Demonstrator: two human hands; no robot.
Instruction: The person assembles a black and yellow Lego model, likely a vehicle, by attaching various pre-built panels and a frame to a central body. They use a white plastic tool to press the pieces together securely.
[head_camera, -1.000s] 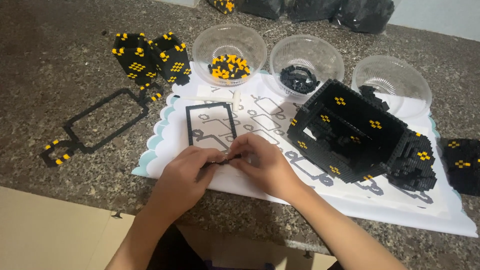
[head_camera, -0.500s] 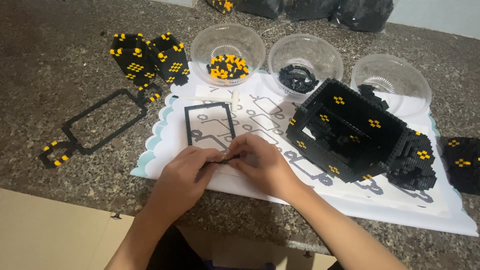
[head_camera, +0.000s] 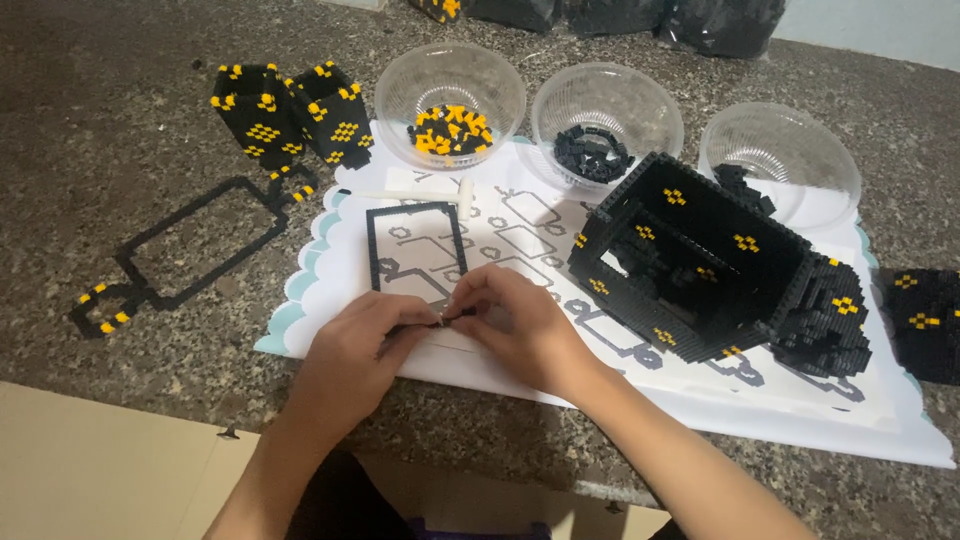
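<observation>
A thin black rectangular frame of small bricks (head_camera: 415, 250) lies on a white printed sheet (head_camera: 520, 235). My left hand (head_camera: 355, 355) and my right hand (head_camera: 515, 320) meet at the frame's near edge, fingertips pinched together on it. The near side of the frame is hidden under my fingers. A large black block structure with yellow dots (head_camera: 700, 265) stands on the sheet just right of my right hand.
Three clear bowls stand behind the sheet: one with yellow and black bricks (head_camera: 450, 100), one with black bricks (head_camera: 605, 125), one nearly empty (head_camera: 780, 165). Black-and-yellow panels (head_camera: 290, 115) and another thin frame (head_camera: 195, 250) lie left. A dark piece (head_camera: 925, 320) sits far right. A white tool (head_camera: 430, 195) rests above the frame.
</observation>
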